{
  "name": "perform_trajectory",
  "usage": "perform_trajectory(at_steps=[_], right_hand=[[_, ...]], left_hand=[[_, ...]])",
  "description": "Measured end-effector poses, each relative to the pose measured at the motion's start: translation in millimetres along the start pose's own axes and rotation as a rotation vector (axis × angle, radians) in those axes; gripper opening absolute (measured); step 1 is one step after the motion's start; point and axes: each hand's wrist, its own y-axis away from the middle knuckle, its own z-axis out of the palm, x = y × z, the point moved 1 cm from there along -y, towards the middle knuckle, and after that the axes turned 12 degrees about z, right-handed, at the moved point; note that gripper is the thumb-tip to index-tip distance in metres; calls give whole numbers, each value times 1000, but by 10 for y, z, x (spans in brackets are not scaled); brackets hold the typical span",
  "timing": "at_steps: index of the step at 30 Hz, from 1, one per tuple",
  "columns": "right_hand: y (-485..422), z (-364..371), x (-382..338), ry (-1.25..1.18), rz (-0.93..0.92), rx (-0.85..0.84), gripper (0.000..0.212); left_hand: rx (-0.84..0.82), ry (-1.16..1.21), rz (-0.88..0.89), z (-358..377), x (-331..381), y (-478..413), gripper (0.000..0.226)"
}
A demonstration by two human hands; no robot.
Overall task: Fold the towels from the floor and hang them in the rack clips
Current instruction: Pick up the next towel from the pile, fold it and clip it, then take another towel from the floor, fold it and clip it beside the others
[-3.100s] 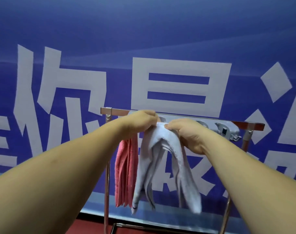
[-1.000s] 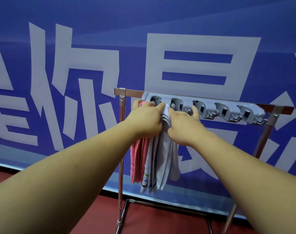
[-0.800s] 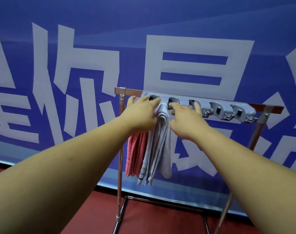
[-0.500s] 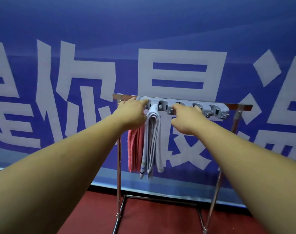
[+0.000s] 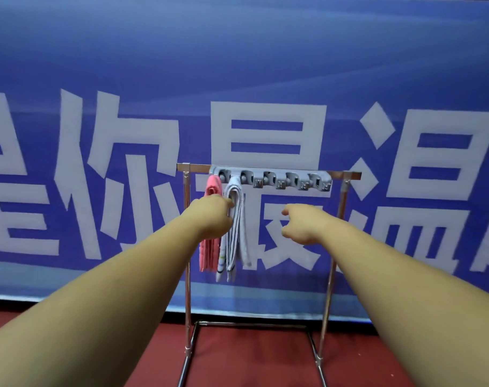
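Observation:
A metal rack (image 5: pixel 268 169) carries a grey strip of clips (image 5: pixel 282 180) along its top bar. A folded pink towel (image 5: pixel 209 188) hangs from the leftmost clip. Beside it a folded white towel (image 5: pixel 239 219) hangs from the second clip. My left hand (image 5: pixel 212 216) is in front of the pink towel, its fingertips at the white towel's left edge. My right hand (image 5: pixel 301 224) hovers to the right of the white towel, loosely curled and holding nothing. The other clips on the strip hold nothing.
A blue banner (image 5: pixel 237 93) with large white characters stands right behind the rack. The floor (image 5: pixel 251 358) is dark red. The rack's chrome legs and base bar (image 5: pixel 251 325) are below my arms.
Both hands have come down and back from the clip strip. The white towel now hangs from its clip on its own. The view has pulled back from the rack.

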Motion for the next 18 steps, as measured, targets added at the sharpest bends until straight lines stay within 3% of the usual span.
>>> perform_trajectory(at_steps=[8,18], right_hand=[[-172,268,-13,61,39,-18,59],[-73,541,938,99,238,-23,65]], left_hand=[[-87,-93,30,422,-33,-147,63],[-162,14,194,1072,647,-498,73]])
